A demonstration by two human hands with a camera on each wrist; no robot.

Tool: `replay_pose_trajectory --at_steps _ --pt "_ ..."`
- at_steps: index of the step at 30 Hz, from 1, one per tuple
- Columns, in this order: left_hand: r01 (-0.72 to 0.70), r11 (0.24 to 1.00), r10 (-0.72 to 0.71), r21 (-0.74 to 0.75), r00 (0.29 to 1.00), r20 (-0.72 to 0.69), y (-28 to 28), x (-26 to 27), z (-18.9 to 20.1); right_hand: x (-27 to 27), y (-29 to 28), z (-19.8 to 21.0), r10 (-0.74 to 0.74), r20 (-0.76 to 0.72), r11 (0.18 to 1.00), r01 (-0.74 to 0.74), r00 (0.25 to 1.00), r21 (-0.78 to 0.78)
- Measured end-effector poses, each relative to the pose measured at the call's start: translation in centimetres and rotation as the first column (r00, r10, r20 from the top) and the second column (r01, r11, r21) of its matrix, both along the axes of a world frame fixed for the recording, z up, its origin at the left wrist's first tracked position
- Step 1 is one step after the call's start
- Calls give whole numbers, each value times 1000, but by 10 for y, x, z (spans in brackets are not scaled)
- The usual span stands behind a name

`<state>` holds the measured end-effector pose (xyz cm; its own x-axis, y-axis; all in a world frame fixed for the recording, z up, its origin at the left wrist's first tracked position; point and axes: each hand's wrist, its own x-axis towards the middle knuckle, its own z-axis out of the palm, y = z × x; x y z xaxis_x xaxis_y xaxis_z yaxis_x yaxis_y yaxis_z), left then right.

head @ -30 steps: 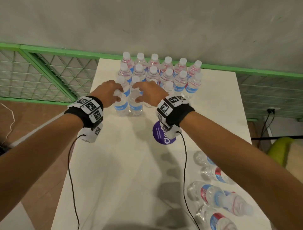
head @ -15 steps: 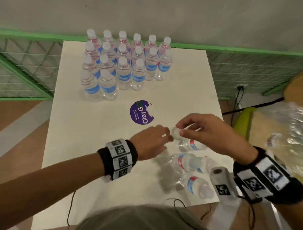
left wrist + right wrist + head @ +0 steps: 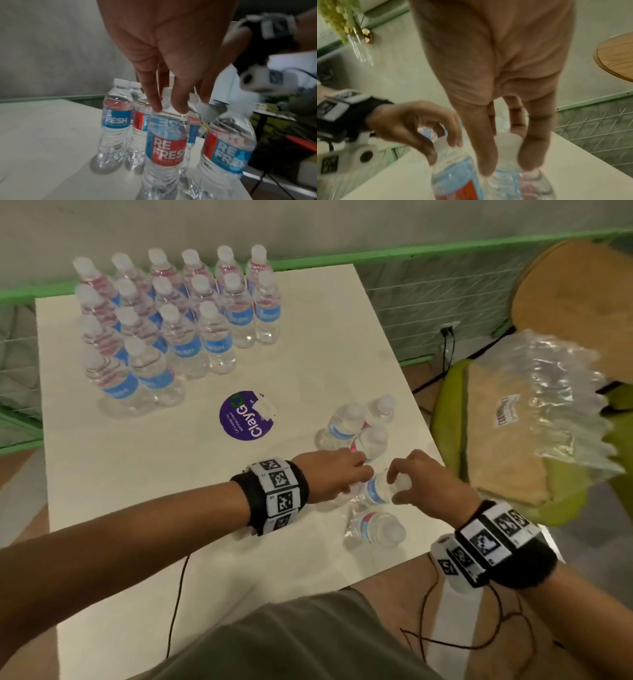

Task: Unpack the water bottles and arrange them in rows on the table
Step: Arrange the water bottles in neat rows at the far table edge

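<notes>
1. My left hand [image 3: 329, 474] pinches one water-filled bottle [image 3: 167, 142] at the neck; my right hand [image 3: 424, 484] pinches a second bottle [image 3: 380, 491].
2. Loose bottles [image 3: 352, 426] stand beside them.
3. Arranged rows [image 3: 178, 320] occupy the white table [image 3: 137, 474] at its far edge, by the grey wall [image 3: 308, 220].

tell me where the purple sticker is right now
In the head view the purple sticker lies flat near the middle of the table, between the rows of standing bottles at the far left and the loose bottles on the right.
</notes>
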<state>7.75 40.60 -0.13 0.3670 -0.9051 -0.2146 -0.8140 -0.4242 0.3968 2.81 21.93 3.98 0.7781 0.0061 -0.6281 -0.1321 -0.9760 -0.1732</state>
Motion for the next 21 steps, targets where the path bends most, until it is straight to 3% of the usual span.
replay_pose_trajectory --at_steps 3,6,13,21 --pt "-142 990 143 12 978 -154 17 14 2 3 -6 -8 5 25 1000 -6 1000 27" --pt "-258 964 266 62 942 -207 46 29 5 16 -4 -5 35 17 998 -36 999 50" --pt "-512 843 536 166 825 -178 128 67 14 70 61 17 206 -36 964 -196 978 180" --pt "-708 704 706 60 689 -163 197 106 12 160 172 4 350 70 882 -354 934 310"
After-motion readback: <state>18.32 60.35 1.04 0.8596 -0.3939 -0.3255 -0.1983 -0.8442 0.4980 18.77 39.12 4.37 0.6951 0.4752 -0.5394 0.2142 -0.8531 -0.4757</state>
